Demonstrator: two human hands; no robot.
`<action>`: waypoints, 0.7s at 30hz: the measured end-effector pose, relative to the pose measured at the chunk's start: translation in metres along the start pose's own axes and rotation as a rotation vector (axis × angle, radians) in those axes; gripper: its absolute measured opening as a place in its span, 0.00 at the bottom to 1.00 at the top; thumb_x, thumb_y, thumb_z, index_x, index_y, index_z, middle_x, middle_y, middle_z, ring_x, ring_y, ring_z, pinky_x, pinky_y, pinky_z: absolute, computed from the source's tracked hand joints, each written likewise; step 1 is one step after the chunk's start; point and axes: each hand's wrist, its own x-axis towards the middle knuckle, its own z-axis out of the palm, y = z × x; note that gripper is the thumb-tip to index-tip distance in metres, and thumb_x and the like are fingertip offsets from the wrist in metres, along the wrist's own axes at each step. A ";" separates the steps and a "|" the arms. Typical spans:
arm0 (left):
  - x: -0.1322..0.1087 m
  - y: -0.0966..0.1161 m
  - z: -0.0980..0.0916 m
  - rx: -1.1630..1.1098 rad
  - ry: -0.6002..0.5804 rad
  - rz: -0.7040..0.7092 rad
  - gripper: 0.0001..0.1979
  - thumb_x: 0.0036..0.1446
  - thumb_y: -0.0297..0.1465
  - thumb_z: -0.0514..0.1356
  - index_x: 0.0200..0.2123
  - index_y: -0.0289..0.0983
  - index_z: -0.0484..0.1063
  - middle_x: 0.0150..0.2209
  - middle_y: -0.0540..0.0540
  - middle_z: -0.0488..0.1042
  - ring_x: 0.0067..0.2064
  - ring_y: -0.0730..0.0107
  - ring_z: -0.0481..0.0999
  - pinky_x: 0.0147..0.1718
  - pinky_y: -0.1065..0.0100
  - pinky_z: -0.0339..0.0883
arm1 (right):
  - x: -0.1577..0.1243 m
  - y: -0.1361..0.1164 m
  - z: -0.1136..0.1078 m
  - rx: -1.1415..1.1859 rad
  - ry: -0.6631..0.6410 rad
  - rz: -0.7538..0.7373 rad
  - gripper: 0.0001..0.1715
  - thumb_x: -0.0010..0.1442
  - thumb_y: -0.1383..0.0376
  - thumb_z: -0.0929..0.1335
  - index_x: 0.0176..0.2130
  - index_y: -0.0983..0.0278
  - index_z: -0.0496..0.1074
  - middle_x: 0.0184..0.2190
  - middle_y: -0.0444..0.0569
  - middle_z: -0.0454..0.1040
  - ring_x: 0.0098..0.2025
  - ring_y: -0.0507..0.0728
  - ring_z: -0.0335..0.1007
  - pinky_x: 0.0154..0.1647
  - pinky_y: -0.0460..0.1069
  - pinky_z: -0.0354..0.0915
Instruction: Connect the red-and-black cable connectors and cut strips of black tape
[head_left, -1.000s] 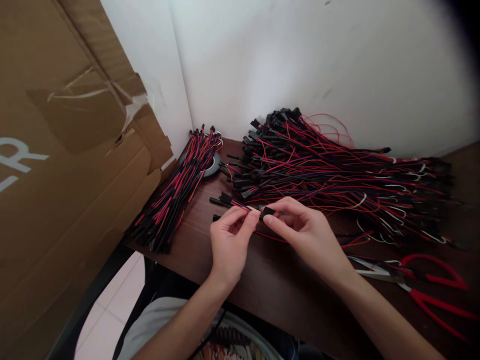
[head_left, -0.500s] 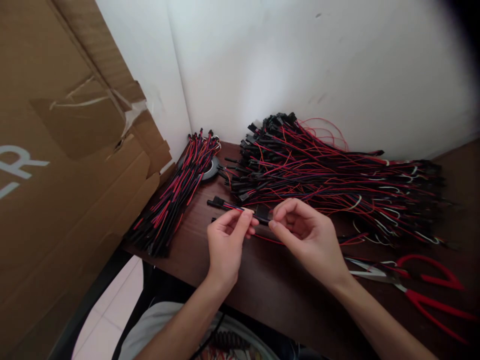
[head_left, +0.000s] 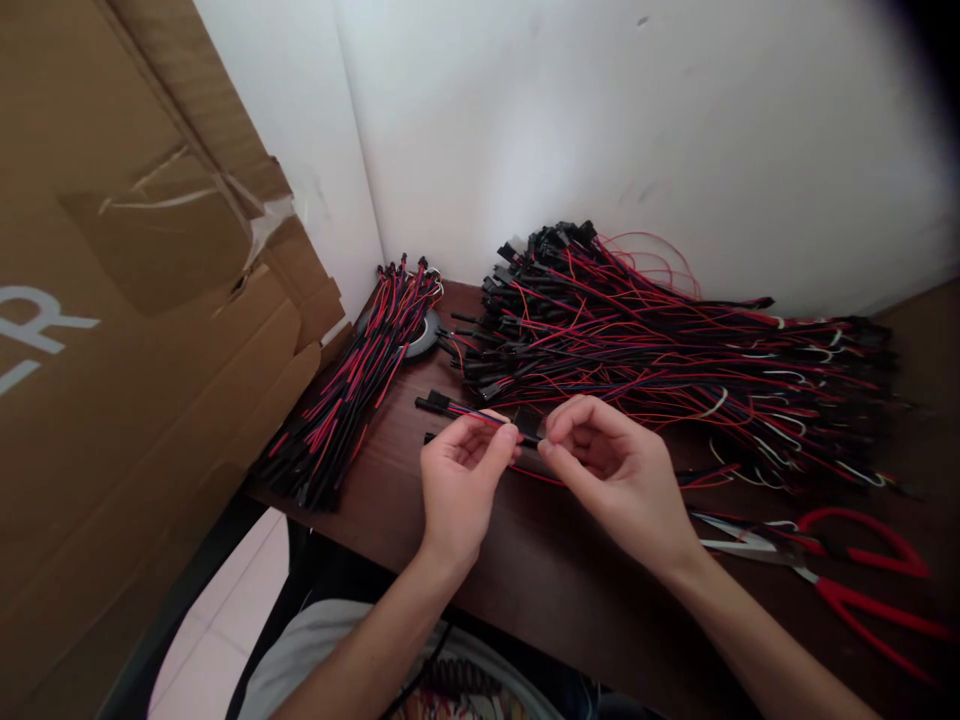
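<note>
A thin wire harness (head_left: 474, 412) of red and dark wires, with a black connector at its left end, runs between my two hands above the table. My left hand (head_left: 466, 480) pinches it between thumb and fingertips. My right hand (head_left: 611, 470) also pinches, closed on the harness's dark right portion a short gap away. Fingertips hide part of the wires. Just behind the hands lies a large pile of wire harnesses (head_left: 622, 350) with black connectors. More loose wires lie on the table beneath the hands.
To the left rests a smaller bundle of wire harnesses (head_left: 352, 390), partly over a roll of tape (head_left: 421, 335). Red-handled scissors (head_left: 806, 570) lie spread at the right. A cardboard box (head_left: 150, 330) stands at the left, and a white wall (head_left: 637, 130) rises behind the table (head_left: 525, 560).
My left hand has shifted slightly right along the harness, toward my right hand. The gap between the fingertips is smaller. My right hand has hardly moved.
</note>
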 end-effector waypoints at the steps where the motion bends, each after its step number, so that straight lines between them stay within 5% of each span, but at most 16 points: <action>1: 0.000 0.000 0.000 0.000 -0.005 0.000 0.05 0.50 0.30 0.66 0.30 0.34 0.76 0.27 0.49 0.77 0.28 0.75 0.75 0.31 0.74 0.71 | 0.000 0.000 0.000 -0.016 -0.001 -0.006 0.07 0.56 0.64 0.69 0.30 0.61 0.65 0.25 0.43 0.65 0.26 0.51 0.63 0.23 0.45 0.61; 9: 0.000 0.002 -0.001 0.010 -0.027 0.016 0.04 0.51 0.30 0.66 0.29 0.34 0.76 0.28 0.49 0.76 0.29 0.76 0.74 0.30 0.76 0.69 | -0.004 0.002 0.002 -0.273 0.039 -0.269 0.02 0.61 0.68 0.67 0.34 0.62 0.71 0.30 0.45 0.65 0.25 0.49 0.60 0.20 0.46 0.57; 21: 0.001 -0.003 -0.006 0.163 -0.044 0.205 0.02 0.54 0.28 0.64 0.31 0.36 0.76 0.30 0.49 0.73 0.34 0.73 0.70 0.36 0.73 0.65 | -0.002 0.008 0.003 -0.408 0.081 -0.400 0.05 0.61 0.71 0.67 0.37 0.64 0.74 0.31 0.46 0.67 0.28 0.49 0.64 0.25 0.45 0.61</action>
